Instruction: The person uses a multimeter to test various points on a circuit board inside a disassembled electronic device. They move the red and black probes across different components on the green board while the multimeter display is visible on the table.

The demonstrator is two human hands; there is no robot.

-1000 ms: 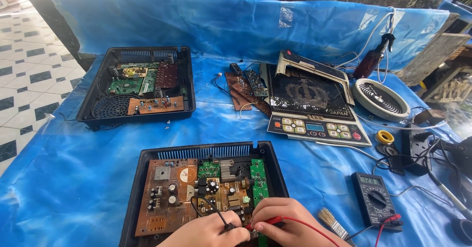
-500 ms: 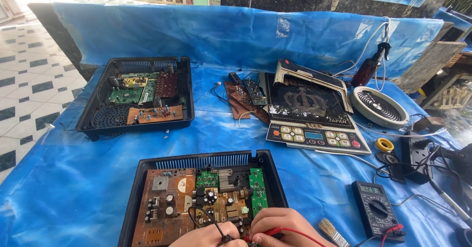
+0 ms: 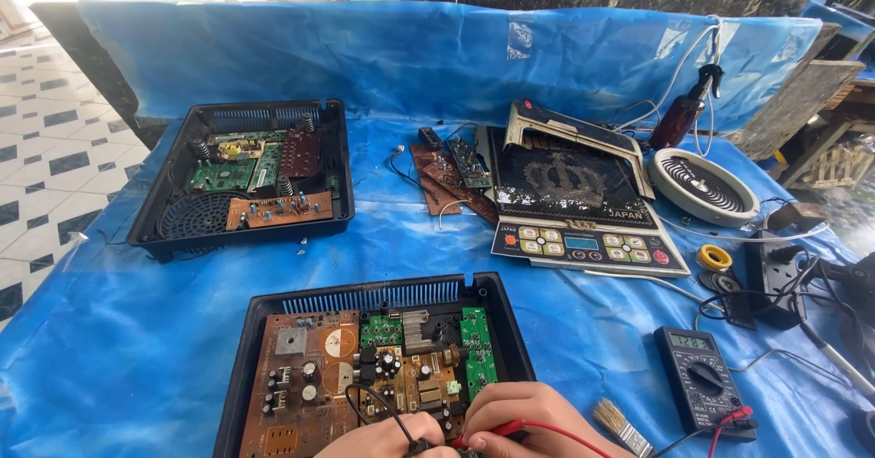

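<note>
We keep both probes on the circuit board (image 3: 365,376) in the near open casing (image 3: 383,298); since a second ago, only the view shifts. Left hand (image 3: 387,440) pinches the black probe (image 3: 421,443), right hand (image 3: 529,417) the red probe (image 3: 478,435).

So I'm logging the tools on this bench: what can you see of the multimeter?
The multimeter is a dark, flat, rectangular handheld unit lying face up on the blue sheet, right of the near open casing. It has a small grey display at its far end and a round dial mid-body. Red and black leads plug into its near end. A small brush lies just left; neither hand touches it.
</note>
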